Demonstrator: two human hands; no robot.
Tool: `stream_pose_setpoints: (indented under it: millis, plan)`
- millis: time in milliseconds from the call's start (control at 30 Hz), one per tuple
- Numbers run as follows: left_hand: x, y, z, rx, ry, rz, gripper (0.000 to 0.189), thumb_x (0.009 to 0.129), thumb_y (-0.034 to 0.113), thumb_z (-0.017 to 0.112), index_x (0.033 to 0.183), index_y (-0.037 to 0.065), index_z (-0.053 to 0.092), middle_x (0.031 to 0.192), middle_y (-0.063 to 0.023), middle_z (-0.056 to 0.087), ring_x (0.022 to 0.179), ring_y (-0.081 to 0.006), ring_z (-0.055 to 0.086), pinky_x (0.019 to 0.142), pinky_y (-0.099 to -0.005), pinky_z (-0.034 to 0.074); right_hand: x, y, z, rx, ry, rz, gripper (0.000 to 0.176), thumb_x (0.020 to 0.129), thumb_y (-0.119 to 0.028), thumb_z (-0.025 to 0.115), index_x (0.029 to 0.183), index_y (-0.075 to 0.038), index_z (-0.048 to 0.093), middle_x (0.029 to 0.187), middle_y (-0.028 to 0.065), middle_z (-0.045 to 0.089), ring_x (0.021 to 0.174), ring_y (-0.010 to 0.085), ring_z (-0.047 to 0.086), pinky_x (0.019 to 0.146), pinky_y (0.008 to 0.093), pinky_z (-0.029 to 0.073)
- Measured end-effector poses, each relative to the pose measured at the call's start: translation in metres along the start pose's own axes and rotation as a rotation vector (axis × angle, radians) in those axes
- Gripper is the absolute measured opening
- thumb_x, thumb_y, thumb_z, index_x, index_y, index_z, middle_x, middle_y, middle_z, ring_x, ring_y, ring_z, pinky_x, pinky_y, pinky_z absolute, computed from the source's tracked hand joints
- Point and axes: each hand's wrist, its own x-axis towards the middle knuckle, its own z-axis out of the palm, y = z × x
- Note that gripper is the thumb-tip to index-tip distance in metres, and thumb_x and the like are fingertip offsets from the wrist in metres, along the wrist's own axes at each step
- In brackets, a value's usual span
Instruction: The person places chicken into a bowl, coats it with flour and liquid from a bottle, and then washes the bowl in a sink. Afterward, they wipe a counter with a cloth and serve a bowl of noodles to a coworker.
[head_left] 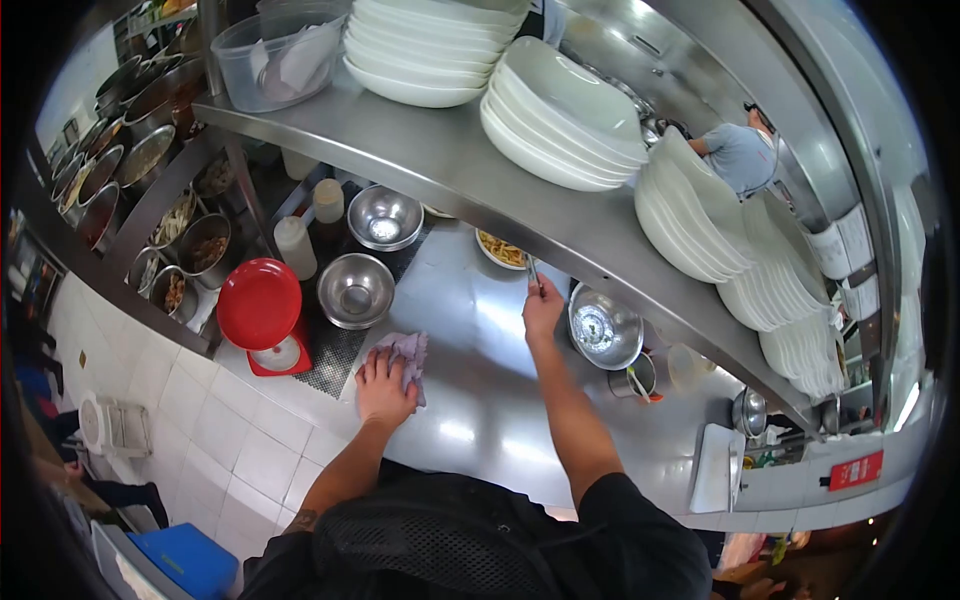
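Note:
On the steel counter [465, 370], my left hand [385, 392] presses down on a crumpled pale purple cloth [412, 355], its fingers curled over it. Farther forward, my right hand [542, 308] is closed around the handle of a metal utensil [531, 268]; the kind cannot be made out. The utensil reaches toward a white bowl [488, 258] of yellowish strips of food [503, 249], partly hidden under the shelf. Just right of my right forearm stands a shiny metal bowl [606, 328].
Overhead runs a steel shelf [420, 160] with stacked white dishes [425, 60]. Two metal bowls [355, 290], a red scale [262, 305] and squeeze bottles [295, 247] stand left. To the right are a metal cup [633, 377] and a white board [716, 468]. A person [740, 155] is beyond.

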Motion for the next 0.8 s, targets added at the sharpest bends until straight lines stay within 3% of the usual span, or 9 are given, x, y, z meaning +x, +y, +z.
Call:
stream_pose_setpoints:
  millis: [33,100,200,467,567,667,800]
  plan:
    - [0.000,0.000,0.001,0.007,-0.009,-0.011,0.059,0.073,0.034,0.065,0.127,0.013,0.056,0.140,-0.0127,0.044,0.138,-0.0353,0.031,0.107,-0.0522,0.028,0.012,-0.007,-0.006,0.001,0.012,-0.003,0.027,0.093,-0.008,0.061,0.117,0.003,0.064,0.074,-0.0008,0.058,0.060,0.0062,0.047,0.051,0.0243,0.038]
    - [-0.002,0.002,0.001,0.012,-0.017,-0.013,0.059,0.073,0.034,0.065,0.127,0.013,0.056,0.140,-0.0126,0.044,0.138,-0.0350,0.030,0.107,-0.0520,0.028,0.027,-0.038,-0.024,0.025,-0.147,0.445,0.030,0.094,-0.019,0.061,0.118,0.000,0.064,0.071,0.0002,0.056,0.058,0.0085,0.049,0.045,0.0262,0.038]
    - [0.001,0.001,-0.001,0.006,-0.009,-0.028,0.058,0.075,0.034,0.064,0.127,0.012,0.056,0.141,-0.0124,0.044,0.139,-0.0345,0.029,0.108,-0.0517,0.028,0.035,-0.049,-0.040,0.005,-0.092,0.477,0.033,0.094,-0.027,0.060,0.116,-0.002,0.064,0.070,0.0010,0.054,0.058,0.0099,0.050,0.041,0.0274,0.039]
    - [-0.002,0.005,0.000,-0.003,0.024,-0.003,0.053,0.077,0.032,0.062,0.125,0.010,0.055,0.138,-0.0145,0.046,0.137,-0.0359,0.033,0.107,-0.0521,0.028,0.003,-0.035,-0.076,0.192,0.032,0.508,0.034,0.093,-0.023,0.063,0.119,-0.001,0.061,0.072,0.0012,0.055,0.060,0.0072,0.049,0.043,0.0272,0.037]
    - [-0.002,0.009,0.000,0.019,0.022,0.021,0.053,0.078,0.031,0.060,0.126,0.010,0.054,0.138,-0.0144,0.046,0.137,-0.0358,0.033,0.108,-0.0521,0.028,-0.024,-0.019,-0.105,0.029,0.253,0.030,0.034,0.090,-0.013,0.067,0.120,0.000,0.059,0.075,0.0033,0.057,0.065,0.0131,0.050,0.062,0.0302,0.043]
    - [-0.001,0.011,-0.001,0.049,-0.020,0.012,0.053,0.080,0.032,0.059,0.128,0.009,0.053,0.141,-0.0127,0.044,0.138,-0.0338,0.032,0.108,-0.0519,0.028,-0.061,-0.005,-0.147,-0.148,0.437,0.018,0.037,0.090,-0.015,0.067,0.122,0.000,0.057,0.077,0.0050,0.059,0.067,0.0135,0.051,0.062,0.0307,0.044]
    - [0.000,0.015,0.000,0.058,-0.015,0.037,0.053,0.081,0.032,0.059,0.128,0.009,0.053,0.141,-0.0126,0.044,0.138,-0.0341,0.032,0.108,-0.0519,0.028,-0.086,0.010,-0.187,-0.088,0.358,0.248,0.052,0.088,-0.020,0.071,0.129,0.003,0.050,0.081,0.0094,0.061,0.073,0.0177,0.056,0.068,0.0327,0.047]
